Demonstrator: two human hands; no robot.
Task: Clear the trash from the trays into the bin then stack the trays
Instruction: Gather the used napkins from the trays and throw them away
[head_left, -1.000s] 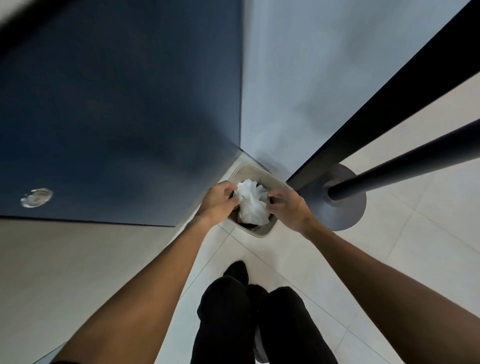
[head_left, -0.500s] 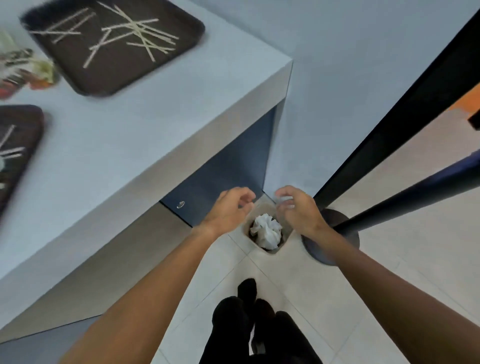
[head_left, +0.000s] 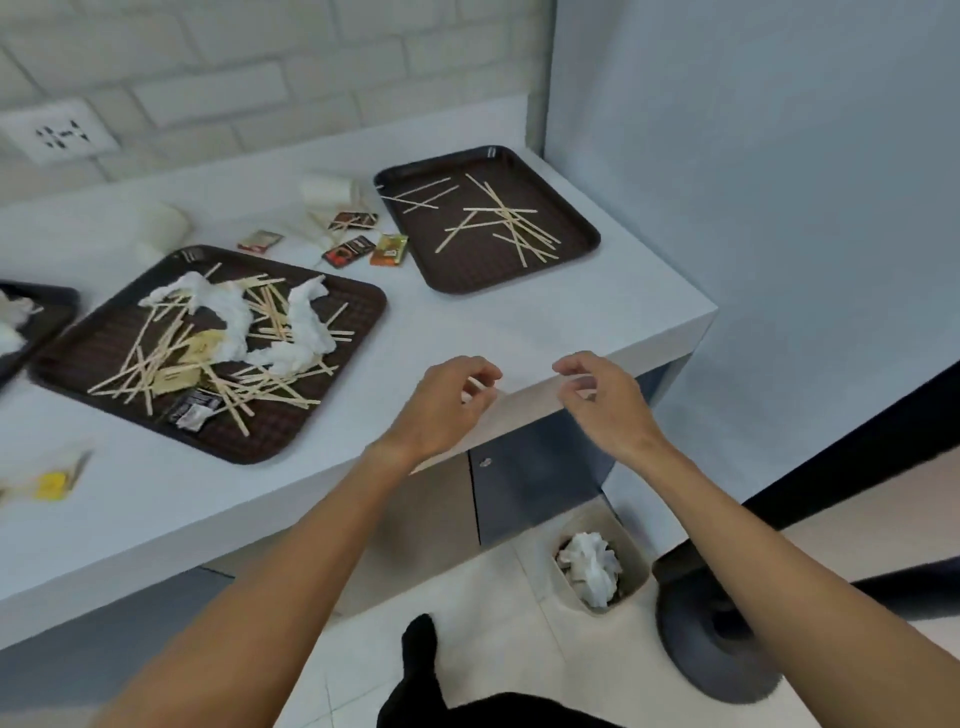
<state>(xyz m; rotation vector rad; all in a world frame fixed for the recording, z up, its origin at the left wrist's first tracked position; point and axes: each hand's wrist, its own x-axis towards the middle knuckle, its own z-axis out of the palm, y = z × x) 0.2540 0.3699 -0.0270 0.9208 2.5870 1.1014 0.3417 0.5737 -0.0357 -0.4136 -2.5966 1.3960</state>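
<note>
Two brown trays lie on the white counter. The near tray (head_left: 332, 415) holds several wooden sticks, crumpled white tissue (head_left: 306, 332) and sachets. The far tray (head_left: 576, 228) holds only wooden sticks. A third tray (head_left: 47, 317) shows at the left edge with tissue in it. On the floor stands a small beige bin (head_left: 636, 566) with white tissue (head_left: 589, 566) inside. My left hand (head_left: 447, 405) and my right hand (head_left: 602, 400) hover over the counter's front edge, fingers loosely curled, holding nothing.
Loose sachets (head_left: 353, 244), a paper cup (head_left: 327, 189) and a yellow wrapper (head_left: 49, 486) lie on the counter (head_left: 519, 322). A wall socket (head_left: 57, 132) is at the back left. A black pole base (head_left: 711, 639) stands right of the bin.
Both hands let go of the white tissue into the bin and rose to counter height. My view lifted from the floor to the counter and trays.
</note>
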